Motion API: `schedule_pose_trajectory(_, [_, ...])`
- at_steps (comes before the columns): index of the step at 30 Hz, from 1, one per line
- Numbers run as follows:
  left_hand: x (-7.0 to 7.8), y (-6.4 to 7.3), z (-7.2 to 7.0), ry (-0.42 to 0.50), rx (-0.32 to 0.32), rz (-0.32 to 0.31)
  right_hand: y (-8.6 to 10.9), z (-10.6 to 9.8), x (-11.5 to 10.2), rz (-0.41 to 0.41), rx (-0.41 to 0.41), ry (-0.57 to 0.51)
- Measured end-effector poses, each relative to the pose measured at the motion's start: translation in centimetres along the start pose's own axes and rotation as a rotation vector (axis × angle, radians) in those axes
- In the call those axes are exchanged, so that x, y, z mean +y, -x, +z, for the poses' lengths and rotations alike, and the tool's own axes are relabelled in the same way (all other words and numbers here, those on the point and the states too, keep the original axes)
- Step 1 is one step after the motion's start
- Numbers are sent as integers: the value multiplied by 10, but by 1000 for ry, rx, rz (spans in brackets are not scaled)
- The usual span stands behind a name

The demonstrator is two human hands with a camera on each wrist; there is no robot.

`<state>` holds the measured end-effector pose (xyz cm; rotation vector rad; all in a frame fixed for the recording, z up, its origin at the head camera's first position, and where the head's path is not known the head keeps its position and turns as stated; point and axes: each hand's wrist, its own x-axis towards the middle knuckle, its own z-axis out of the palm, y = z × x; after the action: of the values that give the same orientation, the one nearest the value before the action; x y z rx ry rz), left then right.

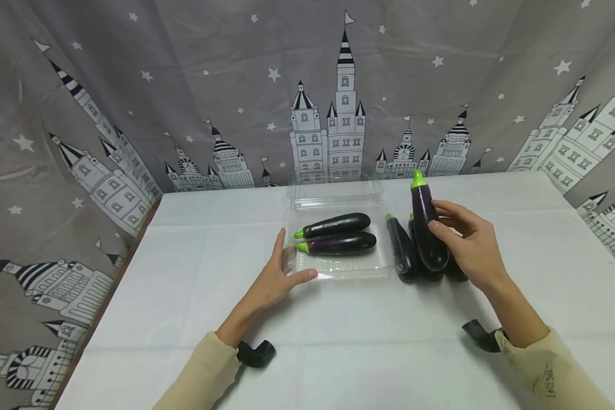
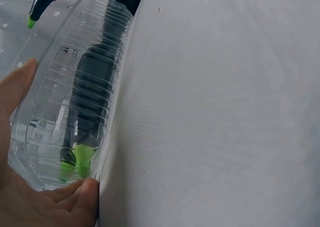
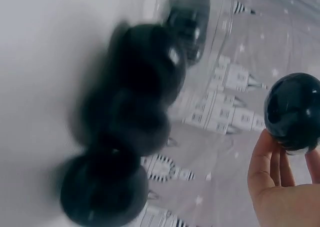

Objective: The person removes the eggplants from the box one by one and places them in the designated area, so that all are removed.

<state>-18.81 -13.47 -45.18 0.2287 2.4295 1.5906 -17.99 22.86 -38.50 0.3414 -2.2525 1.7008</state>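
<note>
Eggplant (image 1: 424, 223): raised, right of clear tray (image 1: 348, 274); probably firm, moderately light, skin likely slippery; best hold mid-body.
Right hand (image 1: 468, 245): thumb and fingers pinching eggplant.
Left hand (image 1: 277, 279): fingers spread wide at tray's near-left corner; tray likely flimsy.

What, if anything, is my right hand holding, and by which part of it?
Your right hand holds an eggplant by roughly the middle of its dark body, away from the green stem end.
</note>
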Motion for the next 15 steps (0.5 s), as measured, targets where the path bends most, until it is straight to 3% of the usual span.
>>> schedule_pose_trajectory(7, [2,1,1,-2,1,-6,8,-32,17,78,27,151])
schedule_pose_trajectory(15, [1,3,-2,-3,4,-10,13,-59,33,155,23,164])
